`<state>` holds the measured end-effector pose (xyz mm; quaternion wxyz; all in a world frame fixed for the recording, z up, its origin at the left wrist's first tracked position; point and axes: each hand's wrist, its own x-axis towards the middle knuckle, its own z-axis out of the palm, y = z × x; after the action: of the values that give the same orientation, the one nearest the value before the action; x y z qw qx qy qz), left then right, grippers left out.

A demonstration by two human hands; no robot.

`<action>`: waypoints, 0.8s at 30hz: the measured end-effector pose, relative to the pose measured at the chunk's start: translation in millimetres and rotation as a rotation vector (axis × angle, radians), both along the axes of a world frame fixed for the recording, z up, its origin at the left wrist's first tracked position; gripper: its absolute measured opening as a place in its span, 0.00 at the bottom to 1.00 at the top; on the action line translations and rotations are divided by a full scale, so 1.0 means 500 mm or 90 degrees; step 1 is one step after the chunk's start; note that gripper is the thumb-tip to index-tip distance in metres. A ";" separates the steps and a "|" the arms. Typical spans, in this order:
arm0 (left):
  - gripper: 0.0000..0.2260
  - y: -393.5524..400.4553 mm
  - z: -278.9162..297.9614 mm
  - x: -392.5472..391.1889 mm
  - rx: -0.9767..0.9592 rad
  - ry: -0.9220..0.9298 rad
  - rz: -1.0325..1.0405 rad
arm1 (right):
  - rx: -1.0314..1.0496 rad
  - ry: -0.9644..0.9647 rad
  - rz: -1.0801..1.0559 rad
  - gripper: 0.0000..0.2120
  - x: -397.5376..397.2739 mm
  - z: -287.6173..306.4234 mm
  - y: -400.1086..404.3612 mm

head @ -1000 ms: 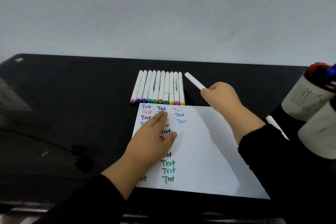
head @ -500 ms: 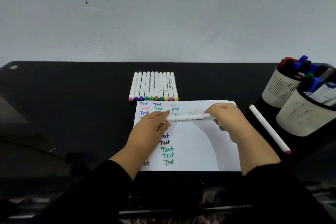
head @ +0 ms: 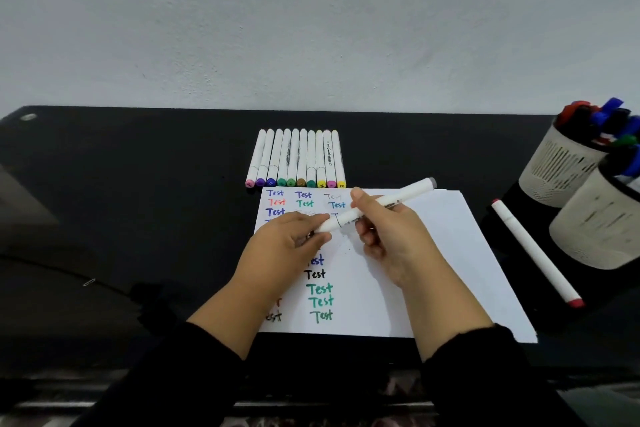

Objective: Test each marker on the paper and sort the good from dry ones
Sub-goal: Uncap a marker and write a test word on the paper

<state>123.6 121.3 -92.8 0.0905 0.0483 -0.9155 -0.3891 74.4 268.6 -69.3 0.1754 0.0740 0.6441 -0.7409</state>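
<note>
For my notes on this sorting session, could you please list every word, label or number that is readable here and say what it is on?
"Test": handwritten many times on the paper, in blue, red, green and black; one near the top is very faint.
Print on the marker held by the left hand and right hand: too blurred to read.
Print on barrels and caps in the row of markers: too small to read.
Marks on the pen cups: unreadable.

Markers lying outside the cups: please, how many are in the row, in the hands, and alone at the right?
Row above the paper: 10 markers
Held in both hands: 1 marker
Alone, red-capped, right of the paper: 1 marker
Total: 12
</note>
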 end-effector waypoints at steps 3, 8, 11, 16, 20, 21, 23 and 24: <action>0.17 0.000 -0.002 -0.001 -0.005 0.006 -0.004 | 0.024 0.002 0.000 0.11 -0.004 -0.008 -0.016; 0.18 0.001 -0.006 -0.008 -0.004 -0.013 -0.010 | 0.033 0.007 -0.028 0.09 -0.013 -0.015 -0.024; 0.19 0.004 -0.005 -0.008 0.020 -0.026 -0.003 | 0.031 0.006 0.002 0.11 -0.017 -0.011 -0.020; 0.18 0.007 0.002 -0.008 -0.012 -0.045 -0.018 | 0.031 0.027 0.040 0.14 -0.019 -0.010 -0.016; 0.12 0.007 0.007 -0.003 -0.060 -0.067 -0.061 | 0.052 0.079 0.038 0.15 -0.014 -0.014 -0.014; 0.11 0.007 0.008 -0.003 -0.069 -0.075 -0.067 | 0.062 0.095 0.038 0.14 -0.013 -0.016 -0.014; 0.10 0.005 0.008 -0.004 -0.084 -0.088 -0.073 | 0.074 0.122 0.041 0.15 -0.011 -0.019 -0.015; 0.10 0.005 0.009 -0.005 -0.087 -0.094 -0.075 | 0.073 0.130 0.041 0.15 -0.011 -0.021 -0.015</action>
<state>121.0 123.6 -88.5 0.0029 0.0169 -0.9452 -0.3260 69.1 261.1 -80.0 0.1278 -0.0126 0.7022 -0.7003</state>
